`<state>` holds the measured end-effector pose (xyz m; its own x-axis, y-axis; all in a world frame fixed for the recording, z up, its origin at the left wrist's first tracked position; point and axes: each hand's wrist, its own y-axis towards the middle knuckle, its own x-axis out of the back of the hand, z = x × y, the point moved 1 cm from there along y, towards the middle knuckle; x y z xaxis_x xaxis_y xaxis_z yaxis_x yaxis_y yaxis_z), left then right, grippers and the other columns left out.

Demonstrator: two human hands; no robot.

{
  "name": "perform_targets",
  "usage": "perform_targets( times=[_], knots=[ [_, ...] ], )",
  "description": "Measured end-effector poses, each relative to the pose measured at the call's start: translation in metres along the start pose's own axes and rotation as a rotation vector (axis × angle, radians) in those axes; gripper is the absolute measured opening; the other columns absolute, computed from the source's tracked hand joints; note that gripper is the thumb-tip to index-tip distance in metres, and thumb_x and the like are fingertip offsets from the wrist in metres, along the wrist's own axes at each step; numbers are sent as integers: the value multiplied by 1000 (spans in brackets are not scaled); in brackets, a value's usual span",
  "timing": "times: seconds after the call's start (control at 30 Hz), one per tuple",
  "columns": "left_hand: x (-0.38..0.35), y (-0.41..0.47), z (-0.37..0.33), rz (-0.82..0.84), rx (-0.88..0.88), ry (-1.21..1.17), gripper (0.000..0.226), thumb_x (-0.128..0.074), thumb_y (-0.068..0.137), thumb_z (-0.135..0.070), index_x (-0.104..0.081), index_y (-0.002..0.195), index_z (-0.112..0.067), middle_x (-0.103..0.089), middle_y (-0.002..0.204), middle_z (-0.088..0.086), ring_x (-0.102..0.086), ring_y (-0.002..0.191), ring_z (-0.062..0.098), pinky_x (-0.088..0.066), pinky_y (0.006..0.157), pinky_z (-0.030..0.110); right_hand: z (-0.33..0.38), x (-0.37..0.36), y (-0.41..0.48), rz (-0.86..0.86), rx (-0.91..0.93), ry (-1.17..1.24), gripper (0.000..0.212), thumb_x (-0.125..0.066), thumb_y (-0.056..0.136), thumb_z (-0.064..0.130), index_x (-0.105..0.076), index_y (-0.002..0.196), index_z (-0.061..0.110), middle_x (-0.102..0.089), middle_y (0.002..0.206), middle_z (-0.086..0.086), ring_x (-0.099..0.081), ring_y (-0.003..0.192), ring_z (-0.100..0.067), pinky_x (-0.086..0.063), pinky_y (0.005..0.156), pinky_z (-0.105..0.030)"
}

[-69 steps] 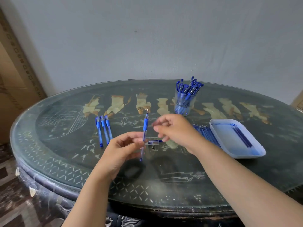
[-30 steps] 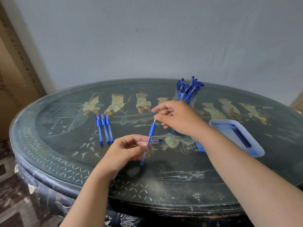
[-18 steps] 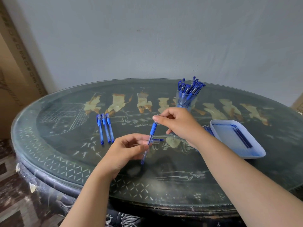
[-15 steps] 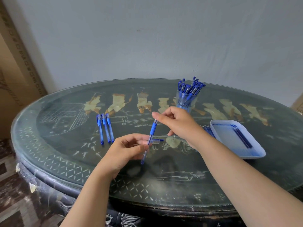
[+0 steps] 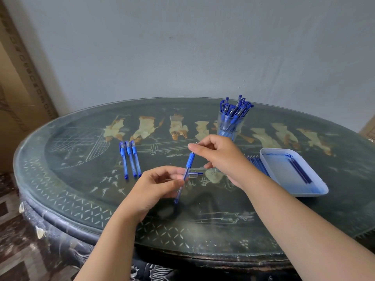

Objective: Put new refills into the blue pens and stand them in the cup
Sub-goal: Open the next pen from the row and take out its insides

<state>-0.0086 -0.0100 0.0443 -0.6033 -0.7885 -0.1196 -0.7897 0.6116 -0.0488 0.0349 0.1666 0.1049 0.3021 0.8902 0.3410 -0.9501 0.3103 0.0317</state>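
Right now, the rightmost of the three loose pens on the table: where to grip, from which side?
Mid-barrel, from above and its right: the rightmost pen lies flat, close beside its neighbour, so top and right flank are the free sides.

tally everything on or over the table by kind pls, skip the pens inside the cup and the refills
loose pens: 3
held pen: 1
pen cap: 1
cup: 1
tray: 1
total: 7
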Motion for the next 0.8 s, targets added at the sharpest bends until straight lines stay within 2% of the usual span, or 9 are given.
perform_targets(
  times=[0.07, 0.17, 0.23, 0.37, 0.43, 0.53, 0.63, 0.73, 0.8],
  knots=[
    [0, 0, 0, 3, 0, -6, 23, -68, 84, 1, -76, 96, -16, -70, 79, -1, -65, 77, 14, -57, 74, 31, -1, 0, 0, -16, -28, 15, 28, -70, 85, 44, -66, 97, 19, -64, 92, -4, -61, 84, -9, -58, 72, -31],
    [0, 0, 0, 0, -2, -20, 23, -68, 83, 1, -77, 94, -17, -70, 78, -1, -65, 76, 14, -57, 73, 32, -2, 2, -2, 51, -47, 148, 16, -63, 94, 31, -71, 105, 23, -65, 95, 5, -58, 87, -12, -58, 82, -40],
    [0, 0, 0, 2, -3, -16, 23, -67, 84, 1, -76, 95, -16, -70, 78, -2, -65, 76, 13, -57, 73, 31, -3, 2, -2, 40, -14, 124, 9, -66, 92, 26, -72, 97, 21, -68, 99, 3, -62, 91, -14, -58, 82, -38],
    [0, 0, 0, 13, -6, -26, 22, -68, 83, 1, -76, 95, -16, -70, 78, -2, -65, 74, 12, -57, 71, 29, -4, 1, 0, -1, -62, 150, 22, -68, 89, 37, -66, 100, 18, -61, 93, 3, -58, 84, -12, -59, 82, -41],
    [1, 0, 1, 11, -7, -29, 23, -67, 84, 2, -76, 96, -15, -70, 77, -1, -65, 74, 12, -56, 69, 28, -3, 2, -1, 64, -55, 206, 15, -64, 93, 29, -71, 104, 22, -65, 98, 4, -59, 88, -13, -58, 84, -43],
    [1, 1, 2, 13, -11, -1, 23, -67, 84, 2, -76, 99, -14, -70, 79, 0, -65, 76, 12, -56, 69, 27, -5, -1, -1, 31, -21, 126, 6, -69, 90, 24, -71, 92, 18, -69, 100, -4, -63, 91, -13, -60, 83, -40],
    [0, 1, 2, 20, -14, 16, 24, -68, 84, 3, -75, 100, -14, -70, 81, 0, -66, 76, 12, -57, 69, 26, -6, -6, 0, -42, -42, 88, 23, -76, 84, 32, -61, 86, 14, -62, 93, -10, -61, 86, -14, -60, 80, -41],
    [1, 1, 2, 16, -12, -2, 23, -69, 82, 1, -76, 98, -14, -70, 81, 0, -65, 76, 12, -57, 69, 27, -5, -5, -1, -5, -78, 109, 27, -72, 85, 41, -62, 101, 21, -60, 96, -2, -60, 88, -12, -60, 83, -41],
    [1, 1, 3, 10, -11, -13, 22, -69, 82, 0, -76, 98, -14, -70, 81, 0, -65, 75, 12, -57, 69, 27, -5, -3, -2, 57, -93, 194, 22, -65, 91, 37, -68, 108, 23, -66, 101, 1, -61, 91, -13, -58, 88, -45]
  ],
)
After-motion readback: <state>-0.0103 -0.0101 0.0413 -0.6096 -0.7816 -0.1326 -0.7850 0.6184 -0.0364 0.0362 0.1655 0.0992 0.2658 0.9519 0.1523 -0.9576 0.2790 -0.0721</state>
